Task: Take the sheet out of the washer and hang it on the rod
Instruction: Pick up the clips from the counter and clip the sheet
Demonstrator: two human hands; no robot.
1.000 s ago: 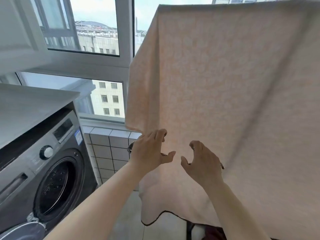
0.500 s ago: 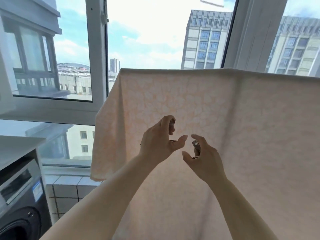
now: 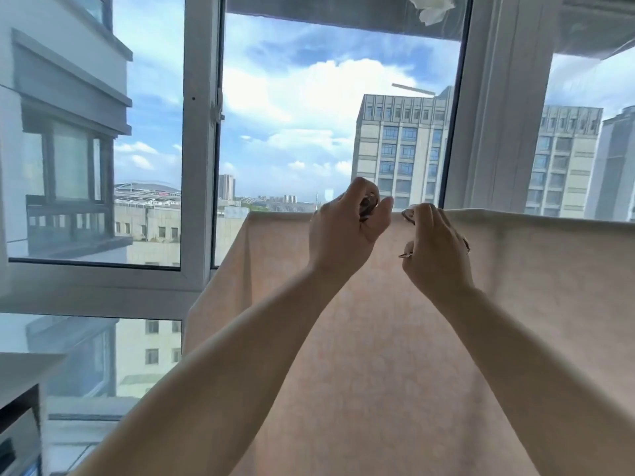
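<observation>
Head view: two bare hands raised to the top edge of a peach sheet already draped over a rod by a window.

At nine o'clock, a window frame [image 3: 197, 139] and a corner of the bench [image 3: 24, 369] low down. Moving right, the left hand [image 3: 343, 228] sits near centre, its fingers curled around a small metal clip [image 3: 368, 205]. Just beside it, at one o'clock, the right hand [image 3: 433, 250] pinches another clip [image 3: 409, 214] right at the fold. The sheet [image 3: 395, 372] fills the lower right, from three to six o'clock, hanging flat; the rod beneath the fold is hidden. It looks soft, thin and light, probably damp, so gripping along the top fold should control it best.
</observation>
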